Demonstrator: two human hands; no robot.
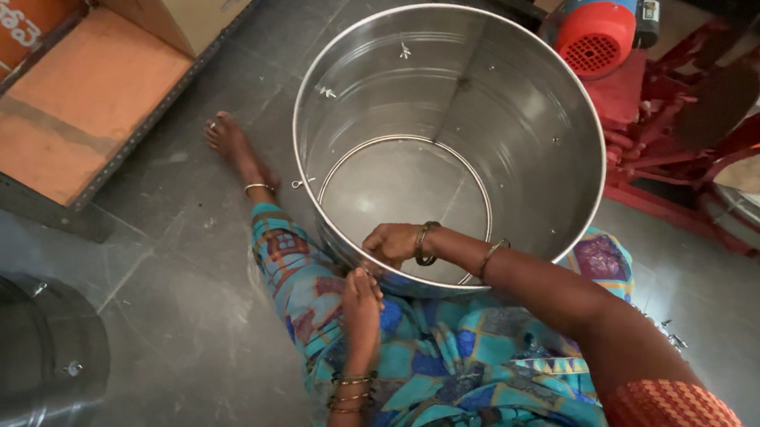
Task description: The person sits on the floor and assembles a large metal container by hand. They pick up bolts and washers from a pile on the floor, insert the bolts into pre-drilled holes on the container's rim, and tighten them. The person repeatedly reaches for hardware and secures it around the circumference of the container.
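Your right hand point(392, 243) is curled into a loose fist just inside the near rim of the steel drum point(521, 135), its knuckles pressed against the inner wall; whether the fingers pinch something small there you cannot tell from this angle. Two bangles sit on that wrist. Your left hand point(360, 299) is on the outside of the same stretch of wall, fingers bent against the metal just below the rim, directly opposite the right hand, so the drum's wall lies between the two hands. It holds nothing that can be seen. Several bangles ring the left wrist.

The drum lies tilted toward you, its open mouth facing up at the camera, its near edge resting against your lap in the patterned blue cloth point(450, 364). Its far end shows as a smaller ring with the grey floor point(180, 353) visible through it. Small wing-shaped fasteners stick through the wall near the far rim and at the left edge.

Your bare foot point(234, 144), with an anklet, stretches out on the floor to the left of the drum. A second dark metal drum point(14, 369) lies at the far left. A red and blue motor point(599, 25) on a red frame stands just right of the drum, and orange boards point(72, 104) and a cardboard box point(193, 9) lie beyond the foot.
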